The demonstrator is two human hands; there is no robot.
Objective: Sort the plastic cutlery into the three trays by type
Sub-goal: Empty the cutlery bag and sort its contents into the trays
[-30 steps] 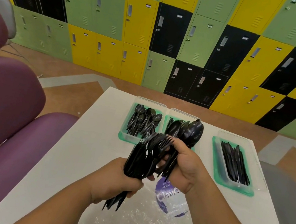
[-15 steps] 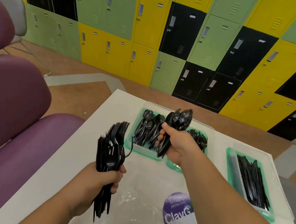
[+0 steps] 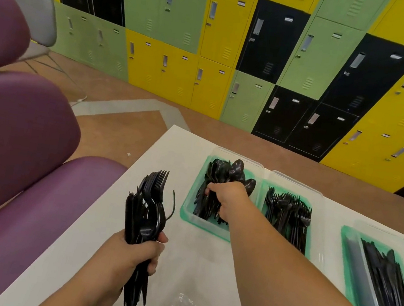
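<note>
Bundle of black plastic forks (image 3: 149,202) is gripped upright by L hand (image 3: 132,253). Black plastic spoons (image 3: 236,168) are clasped by R hand (image 3: 227,196) inside leftmost clear green-based tray (image 3: 185,212); should be lowered flat, bowls aligned w/ pile, before release

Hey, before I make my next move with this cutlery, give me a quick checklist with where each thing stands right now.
1. Right hand over spoon tray: ok.
2. Release of spoons: not ok, fingers curl round them.
3. Left hand grips bundle firmly: ok.
4. Bundle all forks: cannot tell, tines show only on top.
5. Fork tray unobstructed: ok.
</note>
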